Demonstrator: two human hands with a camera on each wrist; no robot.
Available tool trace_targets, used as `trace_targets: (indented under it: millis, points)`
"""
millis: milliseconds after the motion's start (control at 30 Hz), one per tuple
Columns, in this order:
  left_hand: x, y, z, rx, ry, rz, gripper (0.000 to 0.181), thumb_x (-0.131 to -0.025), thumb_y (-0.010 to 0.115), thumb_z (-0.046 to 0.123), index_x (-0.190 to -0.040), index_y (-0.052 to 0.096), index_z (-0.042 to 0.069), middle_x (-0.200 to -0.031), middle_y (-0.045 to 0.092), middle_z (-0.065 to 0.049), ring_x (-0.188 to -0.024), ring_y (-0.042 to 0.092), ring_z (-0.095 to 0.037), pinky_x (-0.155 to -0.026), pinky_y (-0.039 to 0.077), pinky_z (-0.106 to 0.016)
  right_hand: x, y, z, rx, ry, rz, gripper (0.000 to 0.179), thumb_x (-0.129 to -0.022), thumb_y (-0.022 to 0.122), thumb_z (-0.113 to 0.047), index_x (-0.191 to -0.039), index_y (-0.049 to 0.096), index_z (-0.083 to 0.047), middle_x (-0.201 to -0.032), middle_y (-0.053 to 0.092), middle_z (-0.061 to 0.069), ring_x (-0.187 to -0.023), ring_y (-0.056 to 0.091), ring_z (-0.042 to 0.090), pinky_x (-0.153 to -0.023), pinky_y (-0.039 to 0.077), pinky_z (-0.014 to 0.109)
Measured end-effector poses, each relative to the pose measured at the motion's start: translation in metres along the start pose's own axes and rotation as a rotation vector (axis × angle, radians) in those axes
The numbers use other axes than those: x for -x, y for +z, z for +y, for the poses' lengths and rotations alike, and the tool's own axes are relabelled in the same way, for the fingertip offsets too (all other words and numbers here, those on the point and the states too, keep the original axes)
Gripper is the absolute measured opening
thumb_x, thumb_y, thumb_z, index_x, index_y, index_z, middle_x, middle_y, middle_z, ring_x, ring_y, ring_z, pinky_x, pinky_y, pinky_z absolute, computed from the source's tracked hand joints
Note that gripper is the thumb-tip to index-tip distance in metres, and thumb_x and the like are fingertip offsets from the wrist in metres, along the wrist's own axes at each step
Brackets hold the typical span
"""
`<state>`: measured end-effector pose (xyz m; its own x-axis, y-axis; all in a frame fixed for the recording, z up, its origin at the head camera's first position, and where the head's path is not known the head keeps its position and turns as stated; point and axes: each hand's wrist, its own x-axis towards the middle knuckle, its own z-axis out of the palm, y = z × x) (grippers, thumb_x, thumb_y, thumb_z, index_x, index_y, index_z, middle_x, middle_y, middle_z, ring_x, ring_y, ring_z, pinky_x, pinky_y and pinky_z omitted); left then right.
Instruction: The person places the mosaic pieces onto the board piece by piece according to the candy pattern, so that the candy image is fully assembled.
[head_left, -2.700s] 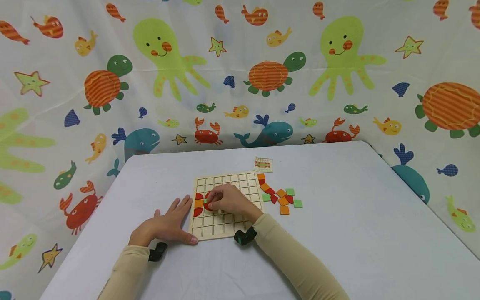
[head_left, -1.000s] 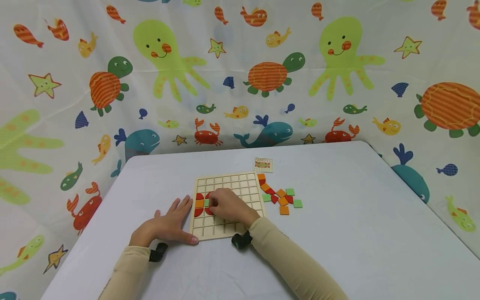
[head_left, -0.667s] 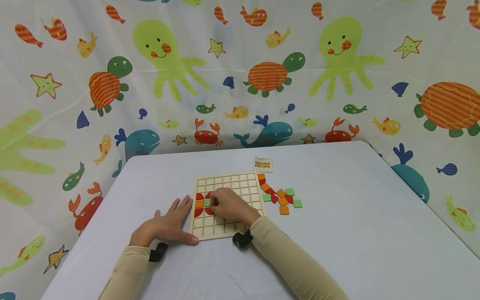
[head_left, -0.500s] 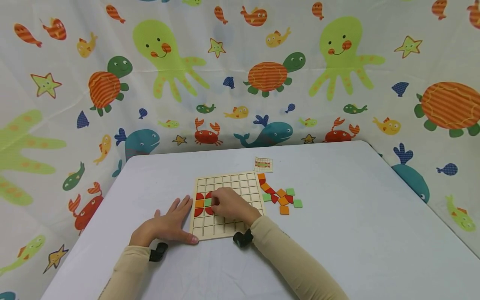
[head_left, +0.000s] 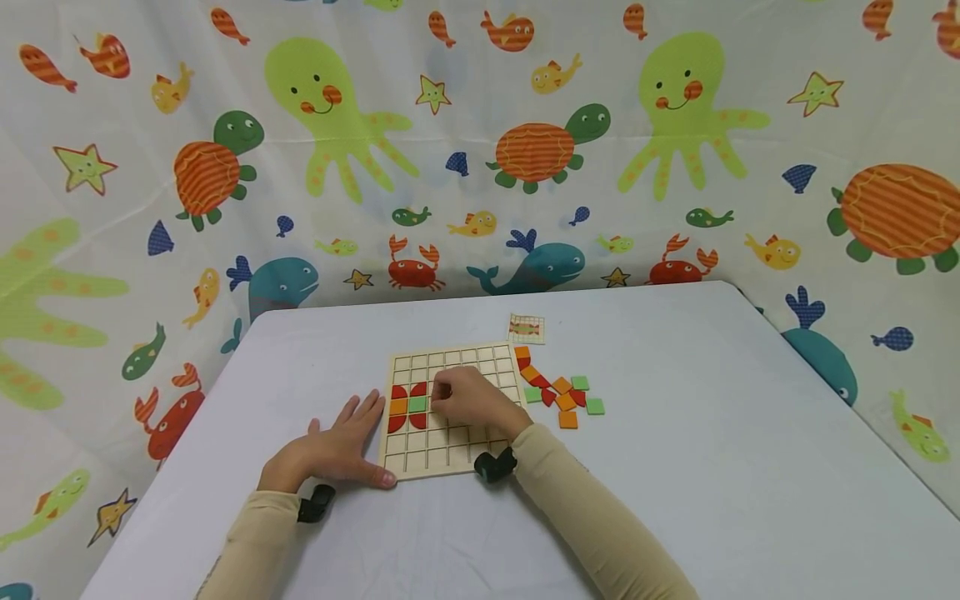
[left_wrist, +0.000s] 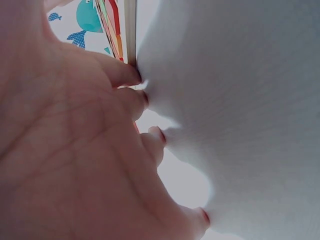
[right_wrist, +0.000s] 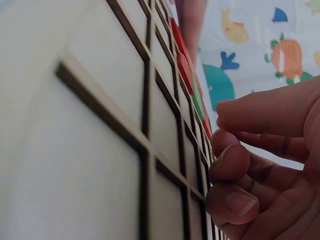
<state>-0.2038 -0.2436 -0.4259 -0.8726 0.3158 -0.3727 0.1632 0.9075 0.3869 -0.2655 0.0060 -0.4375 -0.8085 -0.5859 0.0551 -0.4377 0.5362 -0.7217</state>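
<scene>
A wooden grid board (head_left: 465, 446) lies on the table. On its left side sit red curved pieces (head_left: 398, 423), an orange square tile (head_left: 398, 407) and a green square tile (head_left: 417, 404). My right hand (head_left: 480, 402) hovers over the board just right of the green tile. Its fingers are loosely bent, and the right wrist view shows no piece between the fingertips (right_wrist: 240, 204). My left hand (head_left: 337, 446) is spread along the board's left edge. Its fingertips (left_wrist: 159, 135) touch the tabletop and the board's side in the left wrist view.
Right of the board lie several loose pieces: orange squares (head_left: 568, 420), green squares (head_left: 595, 407) and red curved ones (head_left: 548, 397). A small pattern card (head_left: 527, 330) lies behind the board. A sea-animal curtain (head_left: 480, 167) hangs behind the white table (head_left: 712, 433).
My right hand has drawn back slightly to the right from the green tile, which now shows fully between the red pieces. The left hand has stayed in place.
</scene>
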Motion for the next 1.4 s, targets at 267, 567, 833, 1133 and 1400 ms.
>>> trace_targets:
  millis: [267,567,833,1133,1400]
  points:
    - [0.000,0.000,0.001,0.011,0.005,0.000,0.137,-0.074,0.092,0.060,-0.170,0.016,-0.001,-0.177,0.007,-0.025,-0.161,-0.001,-0.050,-0.110,-0.001,-0.089,0.002,-0.014,0.007,-0.005,0.041,0.049,0.011,-0.101,0.074,-0.008,-0.090,0.072,-0.012,-0.084,0.064,-0.002,-0.079,0.056,0.016,-0.069,0.047,0.026]
    - [0.000,0.001,0.000,0.015,-0.007,-0.003,0.138,-0.072,0.092,0.061,-0.170,0.016,-0.001,-0.176,0.007,-0.026,-0.160,-0.001,-0.051,-0.110,-0.002,-0.089,0.003,-0.024,0.017,-0.008,0.054,0.083,0.009,-0.103,0.072,-0.013,-0.094,0.073,-0.011,-0.085,0.065,-0.002,-0.081,0.057,0.017,-0.072,0.048,0.027]
    - [0.002,0.000,0.002,0.018,-0.006,0.005,0.137,-0.073,0.092,0.060,-0.170,0.017,-0.001,-0.176,0.008,-0.026,-0.160,0.000,-0.051,-0.110,-0.002,-0.089,0.007,-0.038,0.024,-0.032,0.054,0.139,0.011,-0.105,0.069,-0.012,-0.096,0.073,-0.008,-0.088,0.067,0.000,-0.080,0.058,0.018,-0.073,0.050,0.029]
    - [0.002,0.000,0.002,0.029,0.005,0.009,0.137,-0.073,0.093,0.059,-0.171,0.016,0.002,-0.176,0.008,-0.025,-0.160,0.000,-0.051,-0.109,-0.002,-0.090,0.016,-0.053,0.036,-0.070,0.053,0.233,0.014,-0.105,0.065,-0.012,-0.098,0.074,-0.005,-0.093,0.070,0.002,-0.081,0.063,0.019,-0.072,0.054,0.033]
    - [0.002,-0.002,0.002,0.025,0.004,0.000,0.135,-0.074,0.092,0.059,-0.171,0.016,0.004,-0.176,0.008,-0.025,-0.160,0.000,-0.052,-0.109,-0.002,-0.090,0.024,-0.072,0.048,-0.091,0.104,0.321,0.014,-0.106,0.066,-0.013,-0.103,0.075,-0.003,-0.101,0.070,0.008,-0.089,0.064,0.025,-0.076,0.056,0.037]
